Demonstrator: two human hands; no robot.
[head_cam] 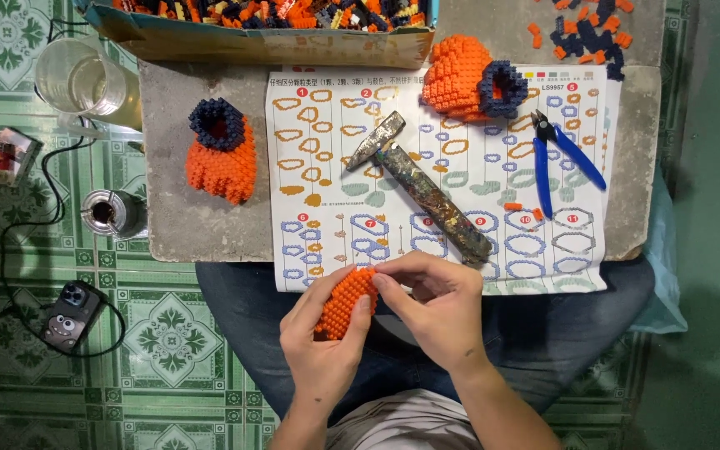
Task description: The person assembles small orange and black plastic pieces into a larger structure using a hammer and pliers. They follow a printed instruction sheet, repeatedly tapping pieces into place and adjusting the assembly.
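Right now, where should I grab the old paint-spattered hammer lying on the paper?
Grab the old paint-spattered hammer by the lower end of its long handle, probably coming from the near edge of the printed instruction sheet. That end points toward the right hand and lies bare, while the metal head points away.

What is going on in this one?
A seated person holds an orange brick-built piece in the left hand while the right hand presses at its top. On the stone slab ahead lie an instruction sheet, a hammer, blue pliers and two finished orange-and-navy pieces.
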